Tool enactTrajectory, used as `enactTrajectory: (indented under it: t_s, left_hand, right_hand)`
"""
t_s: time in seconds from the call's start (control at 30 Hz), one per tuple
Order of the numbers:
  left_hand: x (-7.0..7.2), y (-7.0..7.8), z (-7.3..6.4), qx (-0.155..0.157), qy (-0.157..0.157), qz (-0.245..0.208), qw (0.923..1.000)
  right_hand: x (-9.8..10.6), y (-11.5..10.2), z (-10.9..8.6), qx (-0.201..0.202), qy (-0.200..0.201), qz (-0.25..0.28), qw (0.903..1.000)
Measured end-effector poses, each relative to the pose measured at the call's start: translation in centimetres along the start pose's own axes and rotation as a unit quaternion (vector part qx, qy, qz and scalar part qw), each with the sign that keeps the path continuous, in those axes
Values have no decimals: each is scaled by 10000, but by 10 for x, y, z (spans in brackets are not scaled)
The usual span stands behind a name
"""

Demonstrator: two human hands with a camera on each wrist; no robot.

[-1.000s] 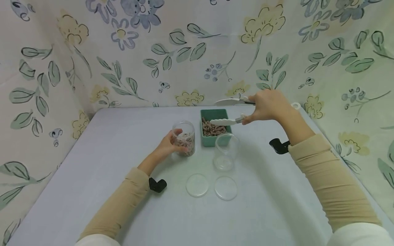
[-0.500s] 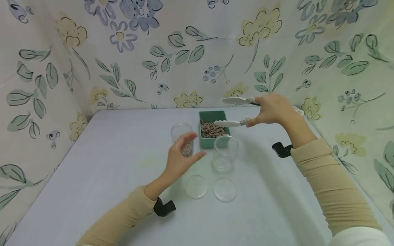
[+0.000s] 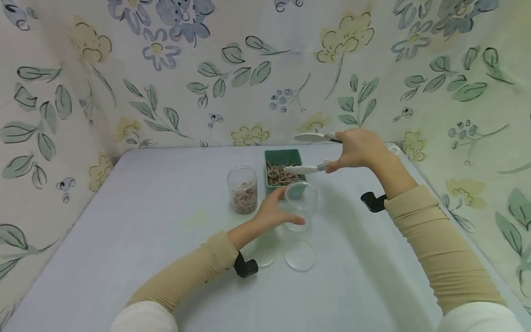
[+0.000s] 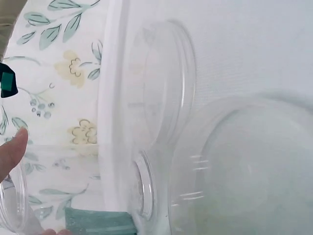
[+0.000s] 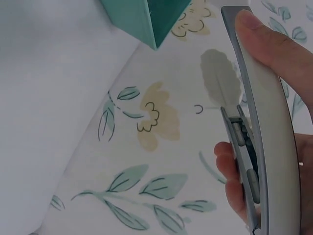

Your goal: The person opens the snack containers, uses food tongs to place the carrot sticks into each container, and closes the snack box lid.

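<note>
My left hand [image 3: 271, 213] is curved around the side of a clear plastic jar [image 3: 304, 196], its thumb across the front and its fingers behind. No contents show in this jar. My right hand [image 3: 358, 146] grips tongs [image 3: 307, 170] with white ends, spread apart. Their lower end overlaps the green bin [image 3: 273, 154] in the head view, over brown, twisted, strip-like pieces [image 3: 277, 174]. In the right wrist view the thumb presses along the pale handle [image 5: 274, 122]. A second clear jar [image 3: 242, 189], partly filled with the same brown pieces, stands left of the bin.
Two clear round lids lie in front of the jars; the right lid [image 3: 300, 255] shows whole, the left lid [image 3: 265, 258] is partly behind the left wrist. A small white ring-shaped item [image 3: 393, 148] is at the back right edge. Flowered cloth [image 3: 249, 101] hangs behind the white table [image 3: 174, 193].
My left hand has let go of the filled jar and moved right to the other clear jar. The right hand stays near the bin with the tongs.
</note>
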State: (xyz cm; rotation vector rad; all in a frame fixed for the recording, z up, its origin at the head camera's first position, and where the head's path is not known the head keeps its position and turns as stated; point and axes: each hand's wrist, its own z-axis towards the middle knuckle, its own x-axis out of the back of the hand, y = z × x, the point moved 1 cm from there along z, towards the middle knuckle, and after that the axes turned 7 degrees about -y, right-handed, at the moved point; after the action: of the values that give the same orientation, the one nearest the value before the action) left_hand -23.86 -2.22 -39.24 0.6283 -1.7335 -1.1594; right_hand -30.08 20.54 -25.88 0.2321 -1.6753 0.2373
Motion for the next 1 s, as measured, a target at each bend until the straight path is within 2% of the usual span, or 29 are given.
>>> enactTrajectory:
  t_s: [0.13, 0.27, 0.4, 0.5, 0.73, 0.93, 1.0]
  left_hand:
    - [-2, 1, 10, -38, -101, 14, 9999]
    - [-5, -2, 12, 18, -50, -135, 9999]
    - [-4, -6, 8, 25, 127, -345, 9993]
    - [0, -7, 1, -44, 356, -313, 9989]
    - [12, -9, -13, -141, 1082, 118, 9940]
    - [13, -10, -16, 40, 1162, -42, 9932]
    - [13, -9, -16, 87, 1200, -44, 9927]
  right_hand:
    - [-1, -3, -1, 50, 26, -93, 9999]
    - [-2, -4, 0, 88, 11, -179, 9998]
    - [-2, -5, 1, 121, -43, -237, 9996]
    - [-2, -8, 5, 137, -130, -339, 9992]
    - [0, -26, 34, 367, -591, -658, 9954]
    - [-2, -45, 61, 288, -1120, -958, 9887]
    - [-6, -52, 67, 380, -1222, -1064, 9860]
